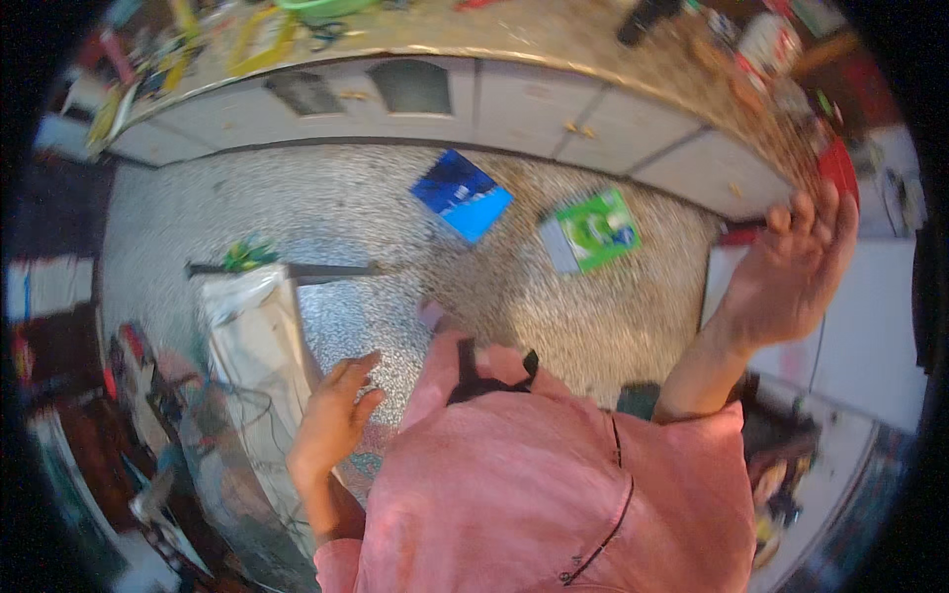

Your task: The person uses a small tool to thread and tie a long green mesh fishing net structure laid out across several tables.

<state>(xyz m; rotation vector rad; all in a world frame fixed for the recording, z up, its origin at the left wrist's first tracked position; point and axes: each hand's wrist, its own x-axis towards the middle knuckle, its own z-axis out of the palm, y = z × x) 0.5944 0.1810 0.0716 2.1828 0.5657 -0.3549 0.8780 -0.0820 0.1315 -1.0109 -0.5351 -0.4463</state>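
Note:
My left hand (pixel 339 413) hangs over the floor at the lower left, fingers loosely bent with the thumb apart, and nothing shows in it. Raised at the right, my right hand (pixel 791 265) has its fingers stretched upward beside a red thing (pixel 839 170) whose kind I cannot make out. Whether they touch is unclear, but I see nothing in the grasp. Further off on the speckled floor (pixel 376 212) lie a blue box or packet (pixel 462 196) and a green and white box (pixel 593 231), apart from both hands.
Grey cabinets (pixel 524 107) run along the far side under a cluttered counter (pixel 554 40). On it are a green basin (pixel 326 8) and a yellow frame-like thing (pixel 262 42). A white-topped piece (pixel 257 326) stands left of me, and a white surface (pixel 860 316) lies at right.

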